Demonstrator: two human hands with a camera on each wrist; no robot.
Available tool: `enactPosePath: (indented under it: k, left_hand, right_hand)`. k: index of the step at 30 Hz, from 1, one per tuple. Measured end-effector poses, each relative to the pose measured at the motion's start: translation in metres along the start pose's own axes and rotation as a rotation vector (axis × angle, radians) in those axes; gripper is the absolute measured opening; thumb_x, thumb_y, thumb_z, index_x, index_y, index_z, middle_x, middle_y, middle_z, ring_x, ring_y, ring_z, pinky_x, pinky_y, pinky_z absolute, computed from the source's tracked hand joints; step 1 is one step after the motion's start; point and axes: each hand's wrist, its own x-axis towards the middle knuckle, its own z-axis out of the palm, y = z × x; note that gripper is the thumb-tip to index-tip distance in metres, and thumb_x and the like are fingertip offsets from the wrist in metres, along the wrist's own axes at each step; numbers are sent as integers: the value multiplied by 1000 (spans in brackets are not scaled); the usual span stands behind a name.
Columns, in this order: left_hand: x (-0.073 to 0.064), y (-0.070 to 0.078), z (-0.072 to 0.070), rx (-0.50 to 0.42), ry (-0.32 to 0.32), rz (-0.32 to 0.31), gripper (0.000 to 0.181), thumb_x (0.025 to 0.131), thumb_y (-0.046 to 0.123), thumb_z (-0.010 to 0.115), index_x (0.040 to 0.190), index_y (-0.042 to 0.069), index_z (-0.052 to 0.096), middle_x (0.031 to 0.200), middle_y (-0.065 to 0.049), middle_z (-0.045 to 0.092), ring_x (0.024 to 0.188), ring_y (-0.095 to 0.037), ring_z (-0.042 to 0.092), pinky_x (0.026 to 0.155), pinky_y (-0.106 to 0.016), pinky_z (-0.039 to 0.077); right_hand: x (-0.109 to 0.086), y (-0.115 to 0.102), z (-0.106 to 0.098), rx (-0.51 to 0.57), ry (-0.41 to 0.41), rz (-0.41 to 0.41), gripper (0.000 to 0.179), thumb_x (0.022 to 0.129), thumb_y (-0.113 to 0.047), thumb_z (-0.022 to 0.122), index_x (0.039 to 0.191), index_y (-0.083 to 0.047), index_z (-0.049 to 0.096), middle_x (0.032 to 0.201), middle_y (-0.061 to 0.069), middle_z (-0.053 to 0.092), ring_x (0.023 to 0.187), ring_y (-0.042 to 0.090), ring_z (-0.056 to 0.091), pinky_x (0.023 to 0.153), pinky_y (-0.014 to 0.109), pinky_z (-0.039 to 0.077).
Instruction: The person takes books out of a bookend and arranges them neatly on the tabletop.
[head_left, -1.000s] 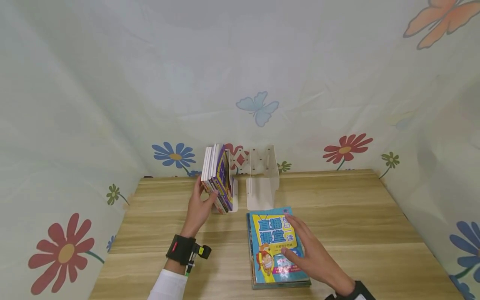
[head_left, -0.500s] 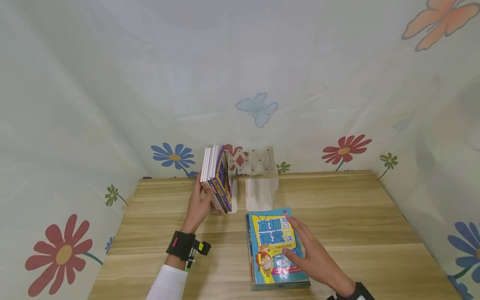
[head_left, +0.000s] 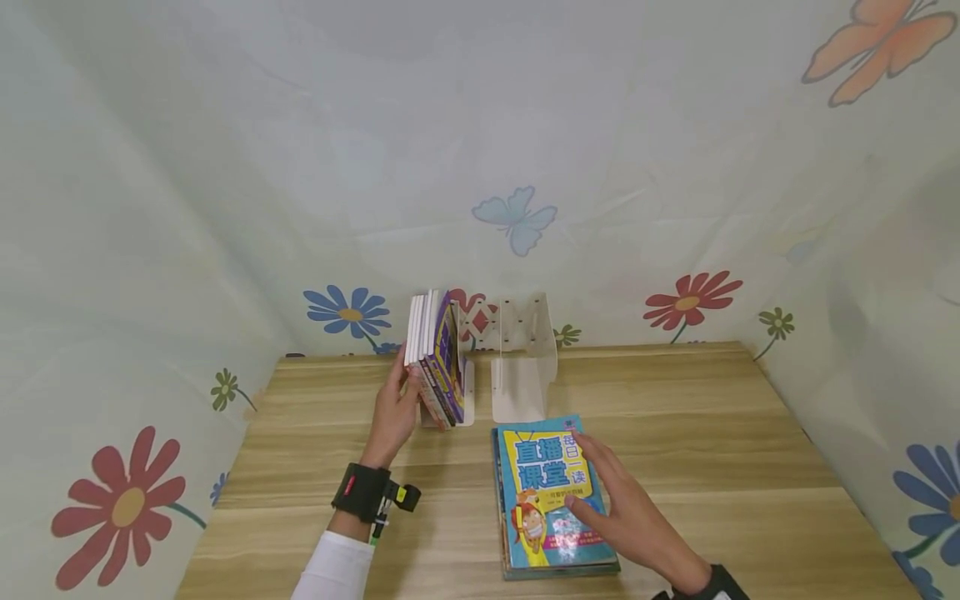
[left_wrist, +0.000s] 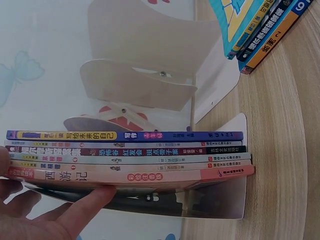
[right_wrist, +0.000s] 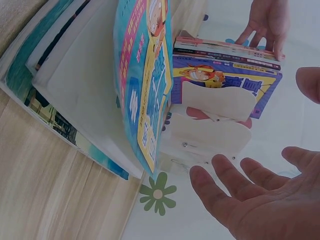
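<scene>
Several thin books (head_left: pixel 438 375) stand upright, spines toward me, against the left part of a white metal bookend (head_left: pixel 521 387). My left hand (head_left: pixel 393 417) is at their left side. In the left wrist view one extended finger (left_wrist: pixel 90 207) touches the outermost book, a pink-spined one (left_wrist: pixel 150 175), and another fingertip reaches the upper end of the spines. A stack of books lies flat at front centre, topped by a blue and yellow book (head_left: pixel 551 500). My right hand (head_left: pixel 630 517) hovers over its right side, fingers spread and holding nothing; the right wrist view shows it apart from the books.
The wood-grain table (head_left: pixel 697 433) extends right of the stack. Behind it hangs a pale cloth (head_left: pixel 420 208) printed with flowers and butterflies. The bookend's right-hand plate (head_left: pixel 553 333) stands just beyond the flat stack.
My left thumb has drawn back leftward from across the spines to the left edge of the standing books. My right hand and the flat stack look unmoved.
</scene>
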Motion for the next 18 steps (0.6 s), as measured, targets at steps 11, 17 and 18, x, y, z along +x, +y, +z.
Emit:
enactPosePath:
  k: [11, 17, 18]
  left_hand:
    - [-4, 3, 0, -31, 41, -6, 46, 98, 40, 36, 142, 43, 21, 144, -6, 34, 116, -24, 46, 86, -38, 50]
    - [-6, 10, -3, 8, 63, 16, 45, 98, 42, 34, 142, 42, 23, 142, -6, 38, 109, -23, 51, 83, -40, 52]
    - [-6, 11, -4, 11, 66, 16, 45, 98, 42, 34, 142, 42, 23, 142, -6, 38, 108, -23, 52, 82, -40, 52]
  right_hand:
    - [0, 0, -2, -9, 5, -7, 76, 83, -47, 64, 143, -39, 18, 147, 6, 26, 127, 37, 31, 87, 66, 40]
    - [3, -1, -7, -17, 3, -23, 76, 84, -41, 66, 143, -39, 19, 147, 3, 27, 127, 34, 32, 86, 62, 43]
    - [4, -1, -8, -18, 3, -33, 76, 84, -38, 67, 143, -38, 19, 147, 3, 26, 127, 35, 32, 86, 63, 42]
